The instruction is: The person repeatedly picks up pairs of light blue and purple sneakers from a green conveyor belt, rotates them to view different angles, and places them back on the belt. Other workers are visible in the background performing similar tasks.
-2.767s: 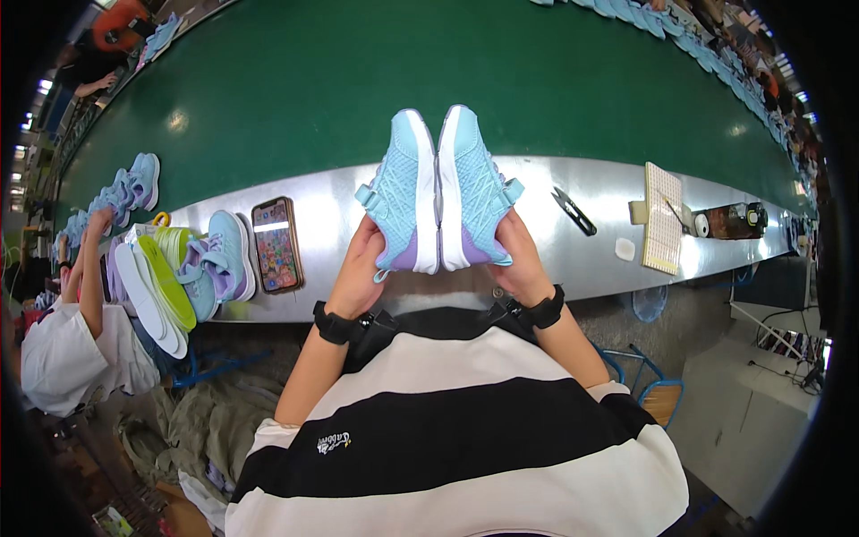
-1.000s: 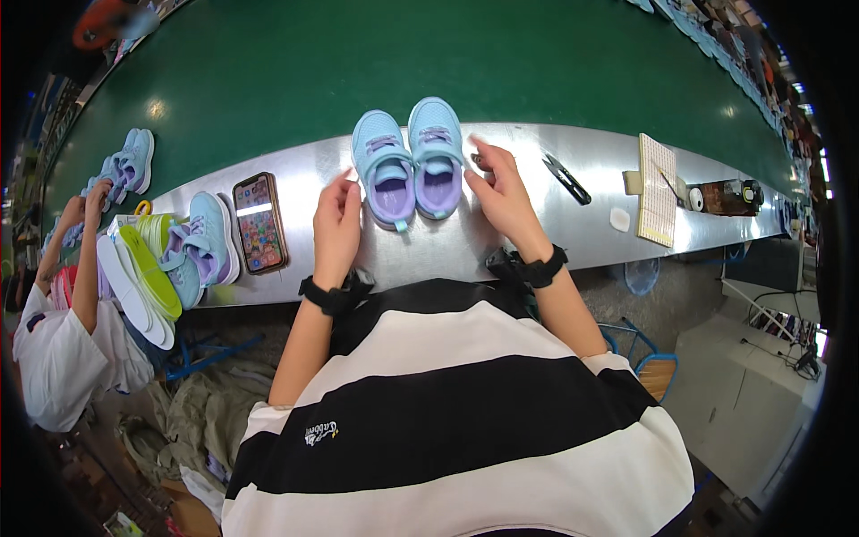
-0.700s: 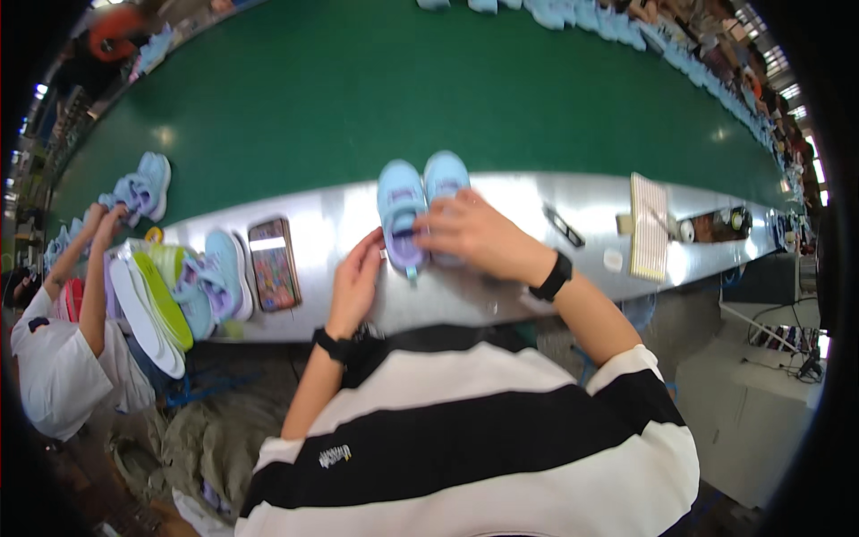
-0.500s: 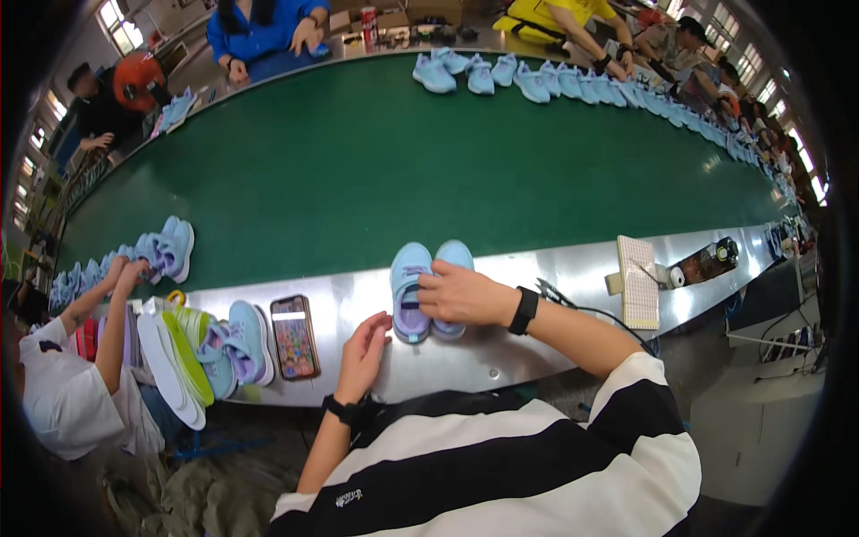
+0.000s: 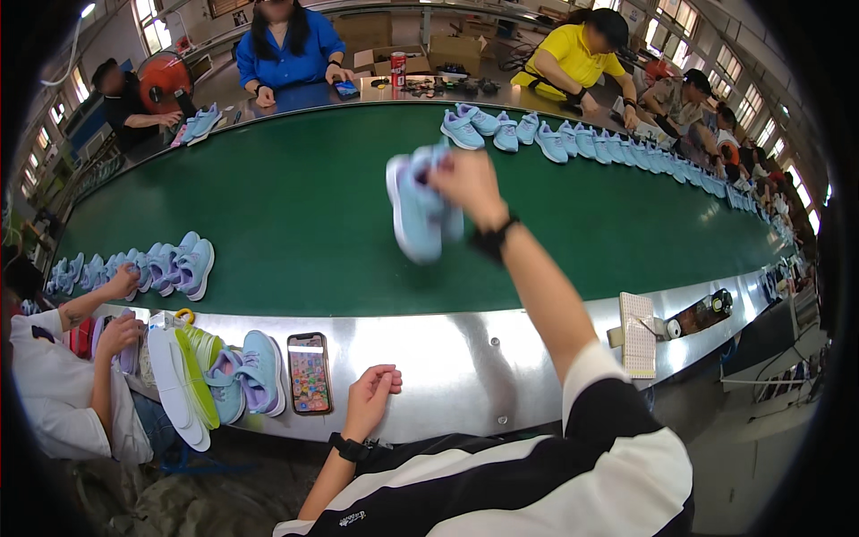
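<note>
A pair of light blue sneakers [image 5: 415, 210] with lilac linings and white soles hangs tilted above the green conveyor belt [image 5: 304, 206]. My right hand [image 5: 470, 183] grips them near their upper ends, and both hand and shoes are smeared by motion. Lower down, my left hand [image 5: 374, 398] is over the metal ledge [image 5: 447, 358], its fingers loosely curled with nothing in them. A phone [image 5: 310, 373] with a lit screen lies just to its left.
Left of the phone stand more blue shoes [image 5: 259, 373] beside white and lime insoles [image 5: 183, 385]. Rows of sneakers [image 5: 192, 267] line the belt's near left and far right [image 5: 586, 143]. A notepad [image 5: 638, 336] and a dark bottle [image 5: 702, 313] are at right. Co-workers sit around.
My right hand has lifted the pair of sneakers off the metal ledge and carried it forward over the belt. My left hand stays near the ledge, apart from the shoes. The view has tipped upward.
</note>
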Action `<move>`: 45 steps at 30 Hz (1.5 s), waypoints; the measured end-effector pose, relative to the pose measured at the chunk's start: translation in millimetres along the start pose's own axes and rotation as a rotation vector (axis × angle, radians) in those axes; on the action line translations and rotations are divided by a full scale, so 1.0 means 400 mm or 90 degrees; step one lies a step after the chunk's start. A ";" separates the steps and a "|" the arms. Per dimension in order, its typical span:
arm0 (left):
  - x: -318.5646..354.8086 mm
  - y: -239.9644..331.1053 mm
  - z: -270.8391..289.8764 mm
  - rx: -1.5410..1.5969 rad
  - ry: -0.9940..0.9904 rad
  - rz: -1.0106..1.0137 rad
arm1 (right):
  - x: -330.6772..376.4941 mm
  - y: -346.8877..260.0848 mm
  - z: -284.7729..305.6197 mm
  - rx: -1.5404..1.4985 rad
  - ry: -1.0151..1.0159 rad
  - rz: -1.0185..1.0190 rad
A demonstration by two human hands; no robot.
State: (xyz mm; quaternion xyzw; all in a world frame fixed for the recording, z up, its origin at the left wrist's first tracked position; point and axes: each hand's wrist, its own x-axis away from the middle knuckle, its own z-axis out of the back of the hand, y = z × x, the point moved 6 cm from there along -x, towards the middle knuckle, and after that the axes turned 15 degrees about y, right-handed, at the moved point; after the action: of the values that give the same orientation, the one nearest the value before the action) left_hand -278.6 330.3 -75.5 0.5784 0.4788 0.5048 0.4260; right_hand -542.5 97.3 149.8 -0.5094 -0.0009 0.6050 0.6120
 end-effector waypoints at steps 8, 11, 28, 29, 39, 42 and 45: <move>0.001 0.023 -0.006 0.052 -0.009 0.036 | -0.193 -0.078 0.062 -0.045 0.163 0.157; -0.011 0.080 -0.005 -0.047 -0.037 0.033 | 0.074 -0.075 0.087 -0.119 -0.079 0.084; -0.726 0.421 0.784 -1.029 0.527 -0.013 | 0.776 0.147 0.280 0.229 -0.398 -0.082; -0.734 0.415 0.828 -1.092 0.505 0.041 | 0.780 0.153 0.279 0.236 -0.396 -0.083; -0.772 0.440 0.789 -1.045 0.405 0.032 | 0.754 0.145 0.271 0.226 -0.362 -0.097; -0.722 0.475 0.606 -0.923 0.437 -0.033 | 0.748 0.143 0.269 0.215 -0.361 -0.075; -0.592 0.500 0.373 -0.848 0.352 -0.131 | 0.744 0.147 0.267 0.226 -0.353 -0.048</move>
State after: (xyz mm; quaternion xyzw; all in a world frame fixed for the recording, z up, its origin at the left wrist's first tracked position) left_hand -113.6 60.0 58.9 0.0000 0.2121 0.7742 0.5964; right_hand -572.0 369.8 -18.6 -0.2101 -0.0812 0.6881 0.6897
